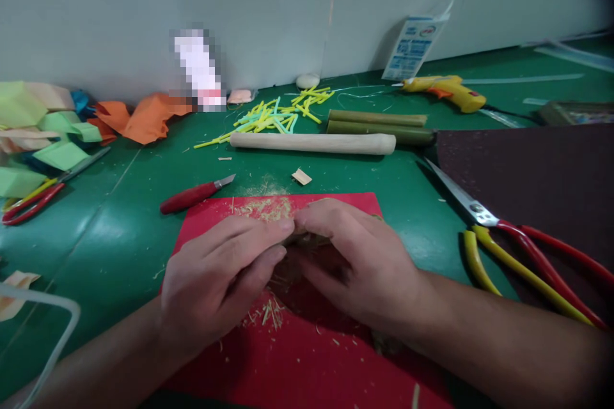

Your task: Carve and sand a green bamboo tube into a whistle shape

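"Shavings [272,209] lie scattered on the red sheet [288,364]. Anything held?"

"Can't tell: the left hand [215,275] and right hand [364,262] come together at the fingertips, hiding whatever lies between."

"Beyond?"

"Green tabletop [119,249], pale wall [259,6]. One pixelated object [199,70] is unreadable; red-and-yellow-handled scissors [480,212] run off at right."

No wording is legible from where I work: blue panels and an oval emblem mark a white packet [411,51] at far right, too small to read; a far-left white item [196,64] is pixelated.
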A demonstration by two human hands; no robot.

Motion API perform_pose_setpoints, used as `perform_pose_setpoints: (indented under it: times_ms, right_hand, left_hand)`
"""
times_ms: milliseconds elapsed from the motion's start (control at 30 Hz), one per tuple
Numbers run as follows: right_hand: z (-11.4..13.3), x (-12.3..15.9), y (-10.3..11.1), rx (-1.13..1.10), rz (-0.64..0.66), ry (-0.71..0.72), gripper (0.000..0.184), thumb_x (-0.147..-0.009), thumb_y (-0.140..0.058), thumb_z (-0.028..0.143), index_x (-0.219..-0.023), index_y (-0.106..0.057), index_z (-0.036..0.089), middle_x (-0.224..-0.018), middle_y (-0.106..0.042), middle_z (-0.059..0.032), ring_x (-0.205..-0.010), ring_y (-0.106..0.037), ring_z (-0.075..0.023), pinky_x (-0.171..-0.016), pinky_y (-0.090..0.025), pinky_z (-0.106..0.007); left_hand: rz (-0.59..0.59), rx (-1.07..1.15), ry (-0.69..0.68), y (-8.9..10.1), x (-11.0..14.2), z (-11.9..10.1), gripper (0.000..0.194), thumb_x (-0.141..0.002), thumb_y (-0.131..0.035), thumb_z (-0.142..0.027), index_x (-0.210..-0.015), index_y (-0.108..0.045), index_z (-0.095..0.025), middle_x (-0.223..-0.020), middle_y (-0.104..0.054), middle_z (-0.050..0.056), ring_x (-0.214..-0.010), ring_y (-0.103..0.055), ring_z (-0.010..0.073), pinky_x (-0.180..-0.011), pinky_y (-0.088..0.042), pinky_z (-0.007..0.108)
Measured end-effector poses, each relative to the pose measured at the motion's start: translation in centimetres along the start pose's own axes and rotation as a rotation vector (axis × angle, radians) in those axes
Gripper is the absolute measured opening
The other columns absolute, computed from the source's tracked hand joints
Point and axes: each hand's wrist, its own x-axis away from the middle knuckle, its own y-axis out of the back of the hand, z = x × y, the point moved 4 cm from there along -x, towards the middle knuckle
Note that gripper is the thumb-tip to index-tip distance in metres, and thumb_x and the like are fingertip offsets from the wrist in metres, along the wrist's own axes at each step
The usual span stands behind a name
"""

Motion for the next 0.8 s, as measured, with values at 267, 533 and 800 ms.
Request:
perform_pose_setpoints:
  times_ms: [267, 533, 800]
  right_hand:
    - [0.41, -0.27, 0.55, 0.079, -0.04, 0.079, 0.02, -0.084, -0.055, 0.013, -0.103, -0.057, 0.017, -0.094, -0.07, -0.0071, -0.089, -0.065, -0.0176, -0.077, -0.053, -0.029]
    - [0.49, -0.11, 0.64, 0.104, -0.068, 0.092, 0.023, -0.085, -0.057, 0.02, -0.108, -0.061, 0.02, -0.099, -0.072, -0.007, -0.092, -0.067, -0.0187, -0.08, -0.056, -0.032]
    - [0.87, -0.24, 0.9, 0.075, -0.08, 0.124, 0.024, -0.082, -0.058, 0.018, -0.106, -0.06, 0.017, -0.095, -0.073, -0.0075, -0.086, -0.067, -0.0177, -0.078, -0.056, -0.031]
  left_hand:
    - [-0.013, -0.093, 0.056, 0.02, 0.2, 0.41, 0.017, -0.089, -0.062, -0.027, -0.105, -0.064, -0.022, -0.094, -0.076, -0.001, -0.08, -0.074, 0.0149, -0.074, -0.062, 0.024]
    - [-0.023, -0.067, 0.105, 0.1, 0.53, 0.68, 0.015, -0.087, -0.064, -0.026, -0.102, -0.065, -0.025, -0.093, -0.076, -0.003, -0.08, -0.073, 0.0151, -0.074, -0.063, 0.025]
    - [-0.026, 0.07, 0.155, 0.07, 0.77, 0.89, 0.018, -0.086, -0.065, -0.027, -0.105, -0.064, -0.026, -0.093, -0.075, -0.003, -0.076, -0.072, 0.0123, -0.072, -0.063, 0.023]
